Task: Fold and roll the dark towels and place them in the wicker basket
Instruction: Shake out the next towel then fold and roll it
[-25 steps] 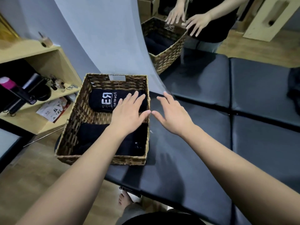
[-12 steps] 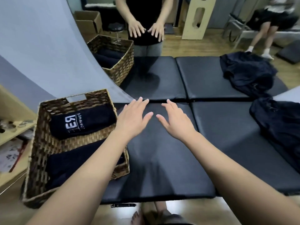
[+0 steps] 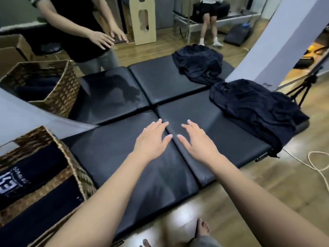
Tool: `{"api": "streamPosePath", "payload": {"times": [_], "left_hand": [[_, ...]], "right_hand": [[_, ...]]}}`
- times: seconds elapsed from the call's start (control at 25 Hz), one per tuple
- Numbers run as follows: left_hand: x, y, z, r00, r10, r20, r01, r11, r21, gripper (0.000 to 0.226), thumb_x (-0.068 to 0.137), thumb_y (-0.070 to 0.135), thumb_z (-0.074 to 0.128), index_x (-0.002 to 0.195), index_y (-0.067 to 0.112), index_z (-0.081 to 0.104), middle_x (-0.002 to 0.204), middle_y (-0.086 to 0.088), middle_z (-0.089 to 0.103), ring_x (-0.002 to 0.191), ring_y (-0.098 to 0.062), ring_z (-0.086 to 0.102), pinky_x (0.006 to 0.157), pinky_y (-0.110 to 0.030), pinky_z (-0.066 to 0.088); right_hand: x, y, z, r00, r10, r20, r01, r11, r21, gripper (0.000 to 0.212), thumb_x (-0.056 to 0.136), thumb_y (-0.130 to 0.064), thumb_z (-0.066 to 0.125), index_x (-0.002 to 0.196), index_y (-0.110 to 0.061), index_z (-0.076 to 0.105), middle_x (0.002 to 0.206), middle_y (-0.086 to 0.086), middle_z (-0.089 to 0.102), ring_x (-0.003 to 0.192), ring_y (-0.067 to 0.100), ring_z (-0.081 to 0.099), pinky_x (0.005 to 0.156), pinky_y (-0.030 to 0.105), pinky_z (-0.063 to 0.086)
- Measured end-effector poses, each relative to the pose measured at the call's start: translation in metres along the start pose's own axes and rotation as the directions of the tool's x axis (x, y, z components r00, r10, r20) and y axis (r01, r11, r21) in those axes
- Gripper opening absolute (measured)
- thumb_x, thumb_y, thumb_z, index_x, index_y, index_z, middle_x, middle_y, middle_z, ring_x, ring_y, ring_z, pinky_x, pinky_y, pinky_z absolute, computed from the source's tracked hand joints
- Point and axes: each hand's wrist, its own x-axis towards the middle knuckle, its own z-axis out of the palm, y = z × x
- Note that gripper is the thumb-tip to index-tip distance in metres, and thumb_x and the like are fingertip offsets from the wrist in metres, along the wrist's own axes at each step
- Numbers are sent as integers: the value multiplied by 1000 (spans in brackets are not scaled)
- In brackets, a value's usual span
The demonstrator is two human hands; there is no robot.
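The wicker basket (image 3: 74,168) stands at the left end of the black padded table (image 3: 110,154). Inside it lie two rolled dark towels, one with white lettering (image 3: 26,177) and one nearer me (image 3: 41,211). My left hand (image 3: 153,139) and my right hand (image 3: 197,141) hover side by side over the middle of the table, palms down, fingers straight, holding nothing. A heap of loose dark towels (image 3: 256,107) lies at the table's right end, well beyond my right hand.
A mirror (image 3: 53,24) behind the table reflects me, the basket and the towel heap. A tripod (image 3: 302,86) stands at the right. A pale cable (image 3: 315,166) lies on the wooden floor, and my bare feet (image 3: 202,227) show below the table edge.
My view has swung right, from the basket to the table's middle and the towel heap. Both hands moved right, away from the basket, staying flat and holding nothing.
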Motion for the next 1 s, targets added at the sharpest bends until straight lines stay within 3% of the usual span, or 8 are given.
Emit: {"api": "streamPosePath", "payload": {"times": [0.4,0.52,0.64,0.84,1.0], "left_hand": [[106,187,120,990,105,98,-93,988,-125,53,104,54,40,151,31,40,163,9,30,142,-14,39,110,-41,41],[117,232,153,976,143,164,-121,983,-140,52,105,52,39,152,29,40,162,8,32,143,-14,38,110,-40,41],[136,254,171,966,155,208,-129,983,-132,53,105,51,39,153,28,37,162,8,34,144,-14,37,111,-41,40],[196,282,189,964,162,213,-135,981,-136,55,104,52,42,153,29,35,155,10,40,123,-18,55,99,-39,47],[255,307,211,961,172,218,-136,976,-171,56,102,51,46,153,30,33,153,11,42,120,-19,57,97,-39,48]], "right_hand": [[-25,217,-105,977,211,-41,-210,978,12,61,102,-56,44,154,-24,36,166,-2,23,143,29,39,113,47,37],[-31,269,-122,957,288,-28,-286,956,67,61,103,-55,44,155,-25,35,167,-2,22,145,27,36,115,46,35],[-28,307,-129,948,314,-44,-307,944,121,61,101,-56,45,154,-26,36,166,-3,24,148,22,33,114,47,37],[-13,359,-132,937,347,-46,-334,925,183,60,100,-52,52,151,-22,40,162,0,30,148,21,33,113,46,38],[23,403,-145,927,374,-39,-361,914,183,59,99,-50,56,149,-22,41,157,-3,33,143,21,38,111,45,42]]}}
